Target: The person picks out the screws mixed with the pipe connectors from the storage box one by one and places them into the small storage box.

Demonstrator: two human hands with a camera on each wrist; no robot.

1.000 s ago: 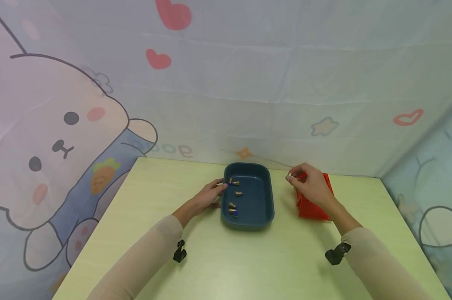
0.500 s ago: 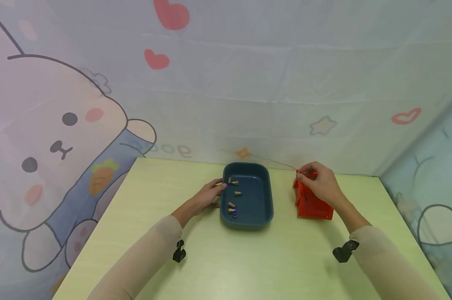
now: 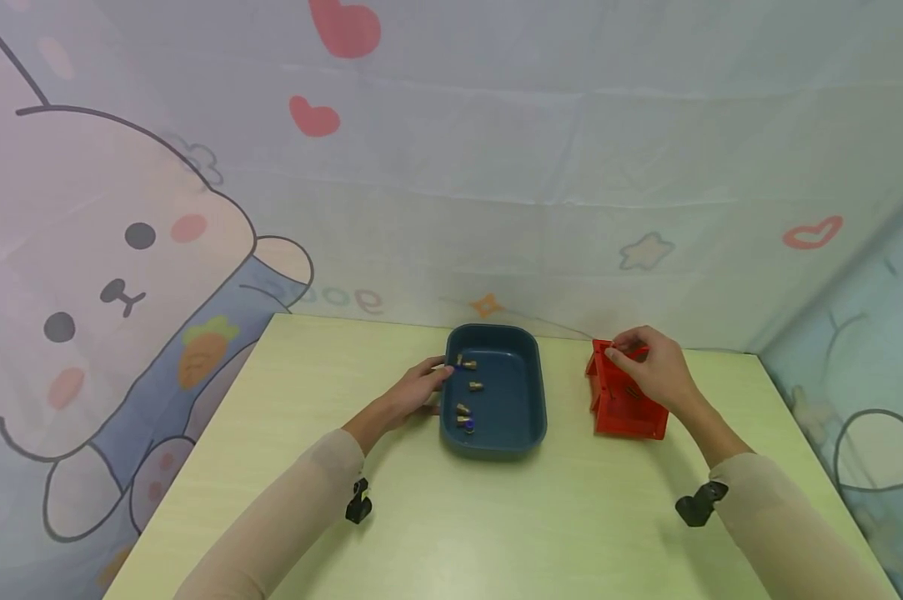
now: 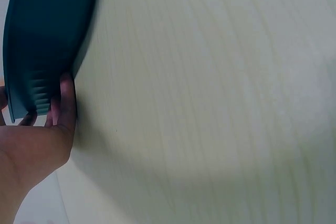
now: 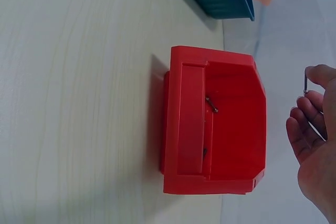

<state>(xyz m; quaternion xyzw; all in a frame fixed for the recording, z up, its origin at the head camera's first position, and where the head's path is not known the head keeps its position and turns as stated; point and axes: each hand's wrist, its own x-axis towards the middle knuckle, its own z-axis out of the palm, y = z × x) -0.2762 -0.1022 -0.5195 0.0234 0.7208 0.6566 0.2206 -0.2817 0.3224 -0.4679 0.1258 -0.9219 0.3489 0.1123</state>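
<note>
My left hand (image 3: 418, 387) holds the left side of a dark blue-green tray (image 3: 522, 417), thumb over the rim and fingers against the outer wall. In the left wrist view the fingers (image 4: 66, 100) lie along the tray's wall (image 4: 50, 35). Several brass fittings (image 3: 476, 387), some with blue parts, lie along the tray's left side. My right hand (image 3: 655, 367) is above the far part of a red bin (image 3: 627, 421). Between thumb and finger it pinches a small thin screw (image 5: 305, 81). Small screws (image 5: 211, 104) lie inside the bin.
The tray and the bin stand apart on a pale wood-grain table (image 3: 496, 533), near its back edge. Behind the table hangs a printed cloth (image 3: 451, 167), with another cloth side (image 3: 886, 333) at the right.
My right hand has moved to the right, from the bin's left side to over the bin, uncovering the bin's inside. The left hand and the tray have stayed in place.
</note>
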